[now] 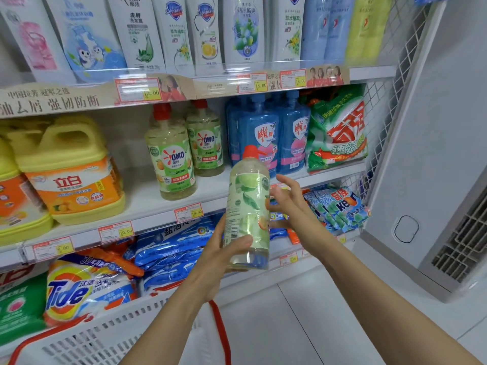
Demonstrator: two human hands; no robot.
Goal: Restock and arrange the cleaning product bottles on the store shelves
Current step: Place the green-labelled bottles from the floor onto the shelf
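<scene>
While the head camera looks down at the store shelves [369, 73], the middle shelf [147, 196] carries yellow detergent jugs [71, 169], two OMO bottles [171, 156] with red caps, blue bottles [266, 133] and a green washing powder bag [337, 130]. Under it lie blue powder bags [168, 248]. A white tiled floor [303, 312] and a white cabinet [421, 154] are on the right, and a white basket [118, 327] is at the bottom.

The left hand [221, 256] grips the lower part of a clear detergent bottle [249, 212], with the thumb across the label. This bottle is upright in the air, red cap up, in front of the middle shelf's edge and to the right of the OMO bottles. The right hand [290, 204] is wide, fingers spread, just beside the bottle's right side. Whether it touches the bottle, I cannot tell.
</scene>
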